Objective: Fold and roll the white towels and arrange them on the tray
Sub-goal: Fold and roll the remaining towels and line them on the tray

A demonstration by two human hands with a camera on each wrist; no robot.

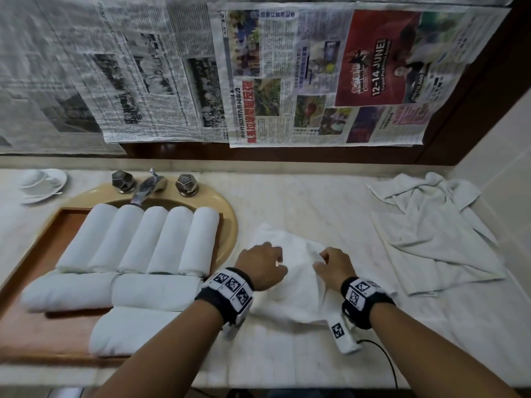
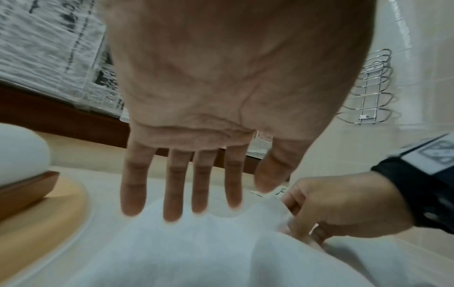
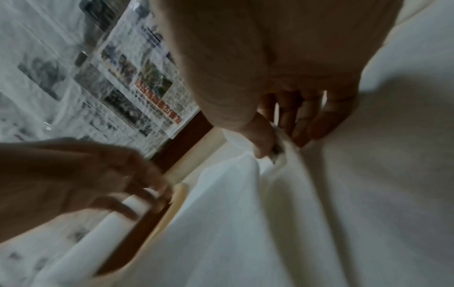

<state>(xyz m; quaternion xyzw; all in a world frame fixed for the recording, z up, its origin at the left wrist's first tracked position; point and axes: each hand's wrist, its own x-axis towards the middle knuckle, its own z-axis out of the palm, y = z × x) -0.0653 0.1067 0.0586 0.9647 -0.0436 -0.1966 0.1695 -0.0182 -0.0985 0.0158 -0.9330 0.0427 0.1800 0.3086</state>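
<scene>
A white towel (image 1: 296, 294) lies loosely spread on the marble counter in front of me. My left hand (image 1: 273, 255) hovers at its left part; the left wrist view shows the left hand (image 2: 186, 194) with straight, spread fingers just touching the towel (image 2: 196, 252). My right hand (image 1: 321, 261) pinches a raised fold near the towel's middle, and the right wrist view shows that right hand (image 3: 280, 139) with thumb and fingers closed on the towel (image 3: 319, 213). To the left, a wooden tray (image 1: 57, 239) holds several rolled white towels (image 1: 149, 239) in rows.
The tray sits over a tan sink (image 1: 230, 219) with a metal faucet (image 1: 146, 186). A cup and saucer (image 1: 40, 182) stand at the far left. More crumpled towels (image 1: 431, 231) lie at the right by the tiled wall. Newspaper (image 1: 258, 67) covers the back wall.
</scene>
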